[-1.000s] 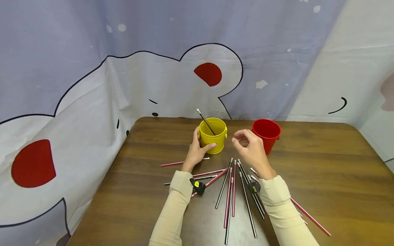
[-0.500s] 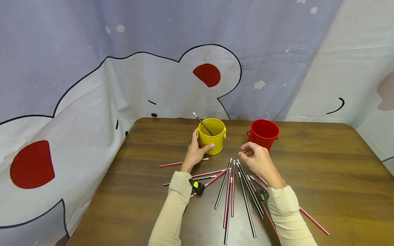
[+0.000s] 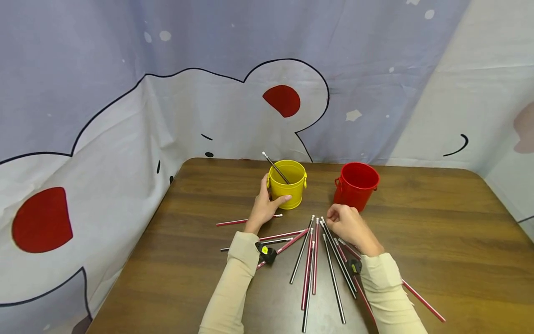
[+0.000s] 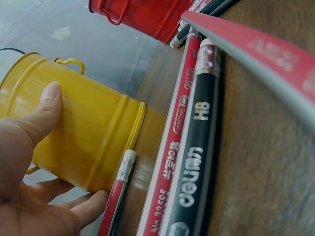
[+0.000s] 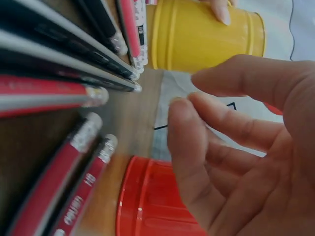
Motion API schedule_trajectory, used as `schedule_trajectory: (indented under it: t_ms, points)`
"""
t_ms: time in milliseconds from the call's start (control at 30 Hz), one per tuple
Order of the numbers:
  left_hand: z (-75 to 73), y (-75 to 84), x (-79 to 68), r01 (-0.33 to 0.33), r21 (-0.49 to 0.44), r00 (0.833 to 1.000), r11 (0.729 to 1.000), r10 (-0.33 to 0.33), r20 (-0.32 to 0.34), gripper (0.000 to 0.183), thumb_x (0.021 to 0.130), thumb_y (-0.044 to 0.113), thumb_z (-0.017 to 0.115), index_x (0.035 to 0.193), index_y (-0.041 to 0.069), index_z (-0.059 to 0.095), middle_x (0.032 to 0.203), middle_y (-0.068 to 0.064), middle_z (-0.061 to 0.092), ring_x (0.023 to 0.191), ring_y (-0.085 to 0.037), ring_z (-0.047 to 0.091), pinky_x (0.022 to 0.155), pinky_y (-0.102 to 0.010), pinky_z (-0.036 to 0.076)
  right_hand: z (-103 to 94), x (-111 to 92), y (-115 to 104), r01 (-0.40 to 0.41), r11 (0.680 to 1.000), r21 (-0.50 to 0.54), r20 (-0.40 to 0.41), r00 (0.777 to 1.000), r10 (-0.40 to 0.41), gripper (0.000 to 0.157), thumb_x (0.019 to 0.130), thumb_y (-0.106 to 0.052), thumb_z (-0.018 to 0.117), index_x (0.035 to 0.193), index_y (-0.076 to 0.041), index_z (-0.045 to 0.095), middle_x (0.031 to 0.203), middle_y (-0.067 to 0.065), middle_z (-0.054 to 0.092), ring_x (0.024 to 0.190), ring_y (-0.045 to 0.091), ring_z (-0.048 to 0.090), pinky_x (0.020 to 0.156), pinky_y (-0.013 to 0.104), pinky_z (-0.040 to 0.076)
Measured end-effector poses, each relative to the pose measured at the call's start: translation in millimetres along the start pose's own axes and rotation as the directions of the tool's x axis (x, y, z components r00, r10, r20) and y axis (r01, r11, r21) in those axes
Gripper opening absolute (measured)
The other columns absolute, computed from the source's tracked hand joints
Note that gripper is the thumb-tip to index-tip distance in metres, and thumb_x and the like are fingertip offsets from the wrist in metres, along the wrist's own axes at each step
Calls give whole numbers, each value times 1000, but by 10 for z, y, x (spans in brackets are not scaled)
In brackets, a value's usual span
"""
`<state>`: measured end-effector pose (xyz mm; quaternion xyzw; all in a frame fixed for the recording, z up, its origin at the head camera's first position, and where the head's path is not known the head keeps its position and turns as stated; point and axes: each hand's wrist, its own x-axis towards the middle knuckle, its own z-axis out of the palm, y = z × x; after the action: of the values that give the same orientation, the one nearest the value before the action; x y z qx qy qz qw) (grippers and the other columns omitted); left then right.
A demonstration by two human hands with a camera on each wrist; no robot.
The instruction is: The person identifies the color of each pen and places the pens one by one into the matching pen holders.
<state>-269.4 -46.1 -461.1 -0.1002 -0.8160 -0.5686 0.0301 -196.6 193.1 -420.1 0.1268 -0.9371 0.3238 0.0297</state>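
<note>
My left hand point(image 3: 263, 206) holds a small yellow bucket point(image 3: 294, 195) upright on the table, thumb across its front and fingers round its far side. A black pencil point(image 3: 273, 163), eraser end up, leans inside that bucket. My right hand point(image 3: 348, 227) hovers over the eraser ends of the pencils, just in front of a red bucket point(image 3: 354, 192). In the right wrist view, its thumb and bent fingers point(image 5: 186, 132) are slightly apart with nothing between them. Nearby lie a black pencil point(image 3: 333, 278) and a red pencil point(image 3: 315, 260); the right forearm hides part of others.
Several red and black pencils fan out over the brown wooden table point(image 3: 459, 232). One red pencil point(image 3: 231, 223) lies left of the left wrist, another red pencil point(image 3: 425, 301) right of the right sleeve. A printed cloth point(image 3: 375, 69) hangs behind the table.
My right hand has drawn back from between the buckets, down toward the pencils' eraser ends. The left hand stays at the yellow bucket; the pencil inside has tipped slightly left.
</note>
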Motion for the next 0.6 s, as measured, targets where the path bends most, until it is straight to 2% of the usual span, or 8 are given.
schedule_trajectory:
  t_ms: [267, 600]
  points:
    - [-2, 19, -13, 9, 17, 1000, 1000, -9, 10, 87, 79, 38, 70, 144, 30, 13, 142, -5, 37, 128, -21, 38, 108, -38, 28, 90, 2, 29, -124, 988, -94, 98, 986, 133, 8, 77, -9, 64, 85, -8, 63, 72, 1, 61, 65, 14, 55, 57, 33, 45]
    - [9, -5, -16, 10, 33, 1000, 999, -10, -2, 88, 79, 40, 70, 144, 30, 12, 143, -5, 37, 128, -22, 37, 108, -39, 27, 115, 3, 29, -130, 977, -171, 124, 981, 153, 15, 72, -8, 62, 87, -7, 62, 71, -1, 61, 65, 15, 54, 56, 36, 43]
